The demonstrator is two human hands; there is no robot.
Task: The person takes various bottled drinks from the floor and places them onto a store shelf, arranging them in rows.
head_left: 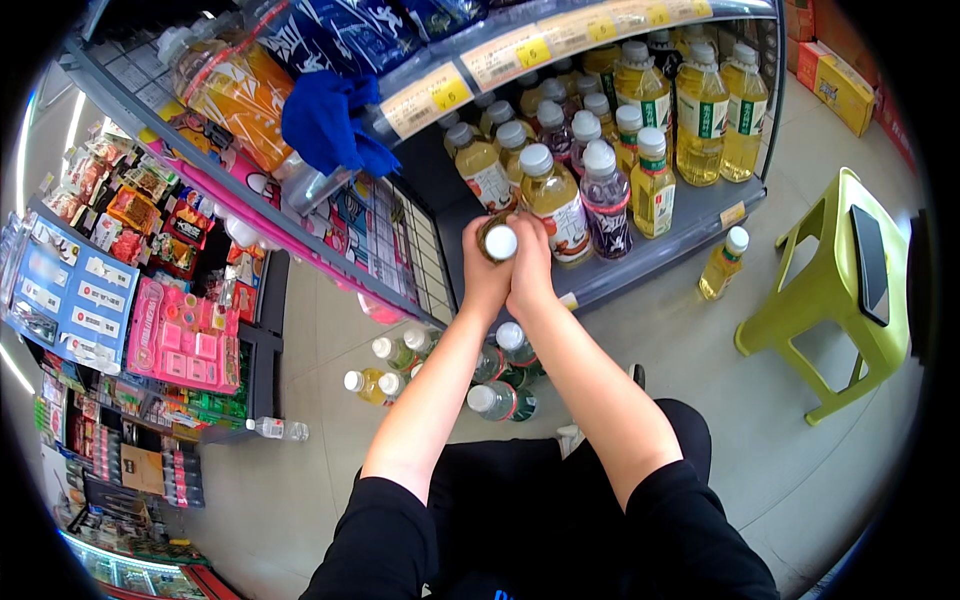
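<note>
Both my hands are wrapped round a bottle (500, 243) with a white cap, held at the left front edge of a shelf's bottom deck (650, 262). My left hand (482, 280) closes on its left side, my right hand (530, 270) on its right; most of the bottle is hidden by the fingers. Just right of them stands a large yellowish drink bottle (556, 205), then a dark purple-labelled bottle (607, 210) and a small yellow tea bottle (652, 190). Behind these, several more capped bottles fill the deck, with tall yellow bottles (702, 120) at the right.
On the floor below my forearms stand several bottles (516, 402), partly hidden. A small yellow bottle (722, 265) stands right of the shelf. Farther right is a green plastic stool (840, 270) bearing a dark phone-like slab (869, 265). A blue cloth (335, 125) hangs on the upper shelf edge.
</note>
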